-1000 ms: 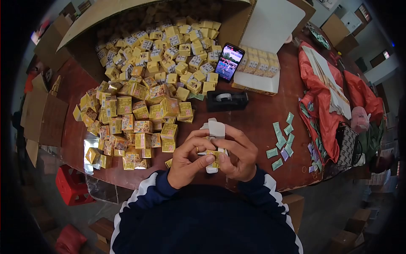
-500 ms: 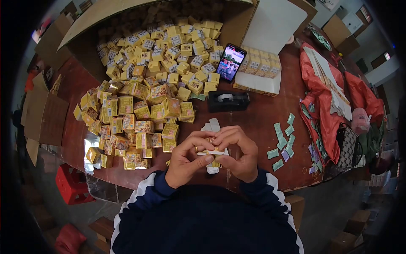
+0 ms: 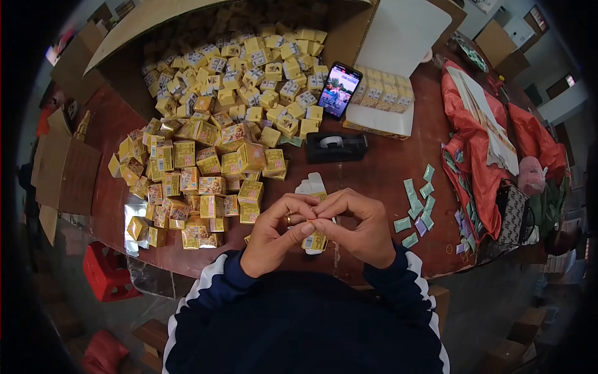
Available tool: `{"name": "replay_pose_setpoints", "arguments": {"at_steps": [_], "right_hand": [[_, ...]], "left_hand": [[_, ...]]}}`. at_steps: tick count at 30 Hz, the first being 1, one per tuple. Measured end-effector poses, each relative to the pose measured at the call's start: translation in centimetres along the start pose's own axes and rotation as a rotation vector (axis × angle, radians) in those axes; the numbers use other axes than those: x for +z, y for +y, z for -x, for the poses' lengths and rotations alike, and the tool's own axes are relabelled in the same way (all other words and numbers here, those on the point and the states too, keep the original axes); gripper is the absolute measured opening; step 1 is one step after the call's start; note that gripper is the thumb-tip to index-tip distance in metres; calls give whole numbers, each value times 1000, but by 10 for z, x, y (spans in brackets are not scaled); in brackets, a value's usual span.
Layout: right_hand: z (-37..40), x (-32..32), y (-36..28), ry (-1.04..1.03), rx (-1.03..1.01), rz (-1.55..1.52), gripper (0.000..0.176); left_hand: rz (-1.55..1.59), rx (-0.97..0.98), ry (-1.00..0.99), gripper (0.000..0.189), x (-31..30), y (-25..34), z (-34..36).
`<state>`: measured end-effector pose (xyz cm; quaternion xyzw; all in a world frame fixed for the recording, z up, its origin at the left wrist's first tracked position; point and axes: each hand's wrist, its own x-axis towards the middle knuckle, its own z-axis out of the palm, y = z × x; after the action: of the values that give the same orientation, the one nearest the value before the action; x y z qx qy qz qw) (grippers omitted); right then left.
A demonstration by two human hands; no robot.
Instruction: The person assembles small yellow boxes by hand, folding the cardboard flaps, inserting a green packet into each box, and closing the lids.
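Observation:
My left hand (image 3: 274, 234) and my right hand (image 3: 358, 227) meet at the fingertips over the table's front part. Both are closed in a pinch, and a tiny orange-tinted bit shows between them, too small to name. Just beneath the fingers lies a partly unfolded small carton (image 3: 316, 242), yellow printed with white flaps; my hands cover its middle. To the left is a heap of shiny wrapped yellow boxes (image 3: 212, 209). A black tape dispenser (image 3: 336, 148) stands beyond my hands.
A large cardboard box (image 3: 352, 28) spills many small yellow boxes (image 3: 255, 78). A lit phone (image 3: 340, 91) leans on a carton tray (image 3: 380, 121) of packed boxes. Green sachets (image 3: 412, 199) lie at right, near a red plastic bag (image 3: 467, 124). A red stool (image 3: 109, 274) stands at lower left.
The small carton piece that was between my fingers is no longer held up there; more yellow print shows on the table below. My right hand has shifted slightly right.

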<state>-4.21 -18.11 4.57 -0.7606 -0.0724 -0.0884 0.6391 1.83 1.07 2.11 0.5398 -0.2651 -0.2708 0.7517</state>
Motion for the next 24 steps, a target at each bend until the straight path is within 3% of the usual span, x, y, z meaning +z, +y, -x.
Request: {"name": "replay_pose_setpoints", "arguments": {"at_steps": [8, 11, 14, 24], "right_hand": [[-4, 2, -6, 18, 64, -19, 6], [-6, 3, -12, 52, 96, -49, 5], [-6, 5, -6, 68, 150, -52, 4], [-10, 4, -3, 110, 214, -159, 5]], "left_hand": [[42, -31, 90, 13, 7, 0, 2], [85, -45, 82, 23, 8, -1, 1], [179, -63, 31, 49, 10, 3, 1], [77, -71, 34, 49, 8, -2, -1]]}}
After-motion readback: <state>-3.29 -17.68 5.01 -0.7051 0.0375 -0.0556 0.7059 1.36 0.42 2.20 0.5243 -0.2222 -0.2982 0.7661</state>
